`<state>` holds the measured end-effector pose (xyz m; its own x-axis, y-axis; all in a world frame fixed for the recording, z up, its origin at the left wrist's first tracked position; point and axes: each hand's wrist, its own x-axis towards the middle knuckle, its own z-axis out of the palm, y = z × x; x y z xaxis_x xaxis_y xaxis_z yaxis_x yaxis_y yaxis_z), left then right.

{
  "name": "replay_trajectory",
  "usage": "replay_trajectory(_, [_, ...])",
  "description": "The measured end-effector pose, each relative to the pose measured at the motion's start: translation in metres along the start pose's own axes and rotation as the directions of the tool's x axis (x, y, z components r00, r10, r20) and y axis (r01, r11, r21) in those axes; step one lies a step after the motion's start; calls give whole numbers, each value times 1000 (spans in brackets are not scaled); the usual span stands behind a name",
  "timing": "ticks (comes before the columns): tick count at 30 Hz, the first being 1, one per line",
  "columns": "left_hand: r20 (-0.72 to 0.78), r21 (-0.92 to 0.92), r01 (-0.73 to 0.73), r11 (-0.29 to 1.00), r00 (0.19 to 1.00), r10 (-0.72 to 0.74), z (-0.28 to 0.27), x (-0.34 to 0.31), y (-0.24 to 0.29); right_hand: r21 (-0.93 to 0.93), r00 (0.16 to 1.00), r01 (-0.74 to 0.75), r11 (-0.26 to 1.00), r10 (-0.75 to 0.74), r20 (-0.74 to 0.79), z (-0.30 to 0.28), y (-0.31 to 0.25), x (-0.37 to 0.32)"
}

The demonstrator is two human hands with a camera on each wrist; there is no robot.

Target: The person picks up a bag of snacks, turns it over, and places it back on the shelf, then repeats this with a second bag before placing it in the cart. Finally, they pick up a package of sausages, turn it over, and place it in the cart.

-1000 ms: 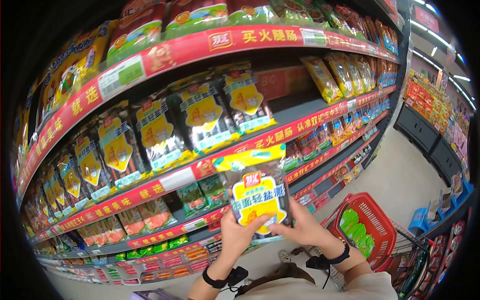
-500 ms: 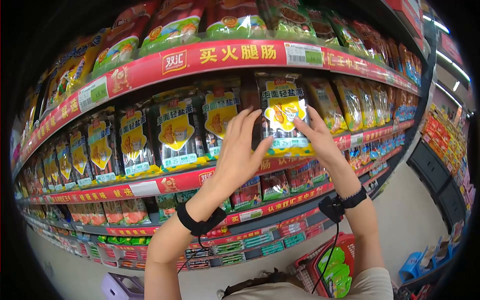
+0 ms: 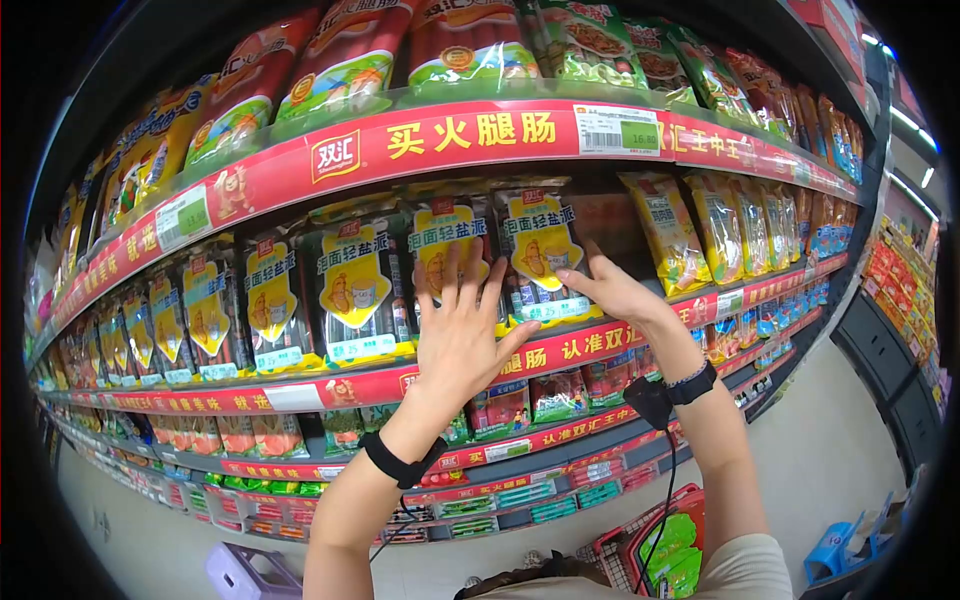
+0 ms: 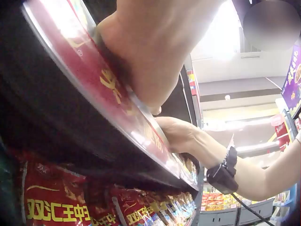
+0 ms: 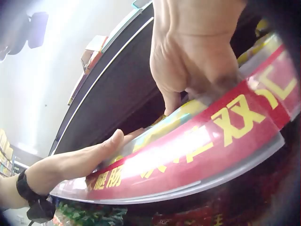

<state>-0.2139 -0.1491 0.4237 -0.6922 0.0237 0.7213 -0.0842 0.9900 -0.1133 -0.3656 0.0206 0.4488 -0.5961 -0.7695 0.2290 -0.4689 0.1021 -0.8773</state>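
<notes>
A dark, clear-fronted packet with a yellow label [image 3: 540, 245] stands on the shelf at the right end of a row of like packets [image 3: 355, 280]. My right hand [image 3: 625, 290] touches its lower right side, thumb across its front; some of its fingers are hidden behind the edge. My left hand [image 3: 460, 335] lies with fingers spread and straight against the neighbouring packet [image 3: 447, 225], its thumb pointing toward the end packet's bottom. In the right wrist view my right hand [image 5: 193, 66] reaches over the red shelf strip [image 5: 202, 136], with my left hand [image 5: 89, 160] beyond it.
Yellow packets [image 3: 665, 230] stand right of a gap on the same shelf. Red sausage bags [image 3: 470, 45] fill the shelf above. Lower shelves hold more packets. A red basket [image 3: 610, 550] with green bags stands below, a purple stool [image 3: 250, 572] at lower left.
The packet held in both hands away from the shelf a second ago now stands at the row's end. Since half a second ago it has moved left, and my left fingers now lie on its neighbour.
</notes>
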Motion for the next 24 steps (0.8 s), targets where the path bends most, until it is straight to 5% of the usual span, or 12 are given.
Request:
replay_trajectory(3, [-13, -15, 10, 1000, 1000, -11, 3, -1, 0, -49, 987, 112, 993, -116, -106, 8, 6, -1])
replay_trajectory(4, [-44, 4, -3, 1000, 999, 3, 2, -1, 0, -302, 909, 250, 920, -330, -255, 15, 10, 3])
replay_trajectory(5, [-37, 6, -3, 1000, 999, 3, 2, -1, -1, -295, 911, 248, 923, -326, -254, 21, 13, -1])
replay_trajectory(7, [-55, -12, -5, 1000, 998, 4, 1, -1, -1, -803, 586, 161, 574, -710, -390, 36, 5, -12])
replay_trajectory(8, [-94, -32, -6, 999, 996, 3, 2, -1, -2, -842, 532, 158, 515, -763, -367, 42, 5, -15])
replay_trajectory(15, [-257, -319, -224, 921, 956, 143, -8, -38, -5, -884, 529, 163, 439, -795, -297, 90, 4, -46])
replay_trajectory(17, [-242, -364, -230, 903, 959, 147, -12, -54, -5, -856, 527, 147, 495, -772, -356, 85, 5, -39])
replay_trajectory(19, [-218, -349, -150, 925, 973, 76, -15, -62, -7, -749, 417, 107, 654, -713, -563, 69, 4, -22])
replay_trajectory(21, [-195, -340, -121, 933, 979, 56, -14, -65, -14, -686, 456, 54, 726, -629, -630, 54, 6, -8])
replay_trajectory(23, [-156, -333, -68, 941, 988, 17, -8, -68, -22, -517, 726, -50, 854, -324, -606, 48, -2, -1])
replay_trajectory(24, [-122, -281, -85, 956, 991, 52, -7, -70, -25, -521, 748, -65, 851, -304, -590, 52, -6, 0])
